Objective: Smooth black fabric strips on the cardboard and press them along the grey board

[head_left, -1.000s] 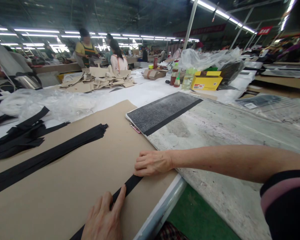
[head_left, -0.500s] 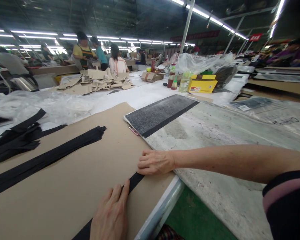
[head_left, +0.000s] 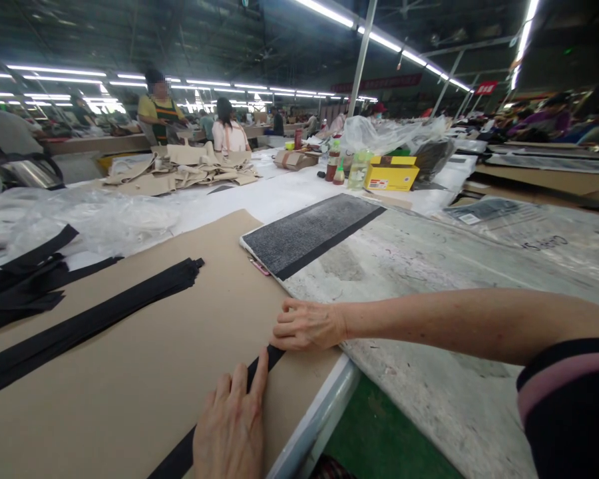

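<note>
A narrow black fabric strip (head_left: pixel 176 455) runs diagonally over the tan sheet (head_left: pixel 130 379) near the front edge. My left hand (head_left: pixel 232 426) lies on it, fingers stretched out, the index fingertip pressing the strip close to the other hand. At the strip's far end, my right hand (head_left: pixel 307 324) is closed with its fingers curled on it; the fingertips and that end are hidden. A dark grey textured panel with a black border (head_left: pixel 309 234) lies beyond, on the stained grey board (head_left: pixel 444 259). Left of my hands is a bundle of black strips (head_left: pixel 104 306).
More black strips (head_left: pixel 22 286) and crumpled clear plastic (head_left: pixel 114 216) lie at the left. Tan scraps (head_left: pixel 184 166), bottles (head_left: pixel 333 161) and a yellow box (head_left: pixel 392 174) stand farther back. Co-workers, one in a yellow top (head_left: pixel 157 113), are in the background.
My left hand has slid forward along the strip, its index finger now nearer my right hand. The right hand keeps its place on the strip. The view has shifted slightly.
</note>
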Available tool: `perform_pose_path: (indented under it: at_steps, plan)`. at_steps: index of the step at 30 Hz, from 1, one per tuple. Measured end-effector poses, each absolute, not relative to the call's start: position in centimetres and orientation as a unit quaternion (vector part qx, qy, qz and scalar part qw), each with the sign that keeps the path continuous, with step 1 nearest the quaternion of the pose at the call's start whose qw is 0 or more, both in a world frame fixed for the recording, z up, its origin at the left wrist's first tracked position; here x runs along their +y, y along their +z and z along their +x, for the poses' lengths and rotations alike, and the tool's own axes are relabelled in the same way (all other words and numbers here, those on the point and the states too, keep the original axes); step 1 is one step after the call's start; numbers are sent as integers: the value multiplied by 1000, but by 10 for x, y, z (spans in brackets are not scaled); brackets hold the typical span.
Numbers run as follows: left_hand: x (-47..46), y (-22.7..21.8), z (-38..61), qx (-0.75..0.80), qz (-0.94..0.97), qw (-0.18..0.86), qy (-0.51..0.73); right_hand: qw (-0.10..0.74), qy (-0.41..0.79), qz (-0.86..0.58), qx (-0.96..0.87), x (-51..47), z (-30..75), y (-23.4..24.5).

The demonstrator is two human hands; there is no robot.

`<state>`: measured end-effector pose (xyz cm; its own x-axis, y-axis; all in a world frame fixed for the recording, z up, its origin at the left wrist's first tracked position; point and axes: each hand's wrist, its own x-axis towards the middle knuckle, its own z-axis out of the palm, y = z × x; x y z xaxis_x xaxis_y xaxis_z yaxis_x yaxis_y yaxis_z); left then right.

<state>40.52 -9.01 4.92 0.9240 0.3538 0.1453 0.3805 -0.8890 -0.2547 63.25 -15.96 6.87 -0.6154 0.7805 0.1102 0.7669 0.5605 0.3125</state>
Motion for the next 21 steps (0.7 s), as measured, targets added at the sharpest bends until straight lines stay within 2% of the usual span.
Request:
perform_pose_path:
  at_steps: [9,21]
  plan:
    - [-93,44,405,-195,-967,152,-63,51,179,475,860,-171,633,75]
    - [-92,39,404,-190,-966,157,-81,65,140,614,774,-198,618,75]
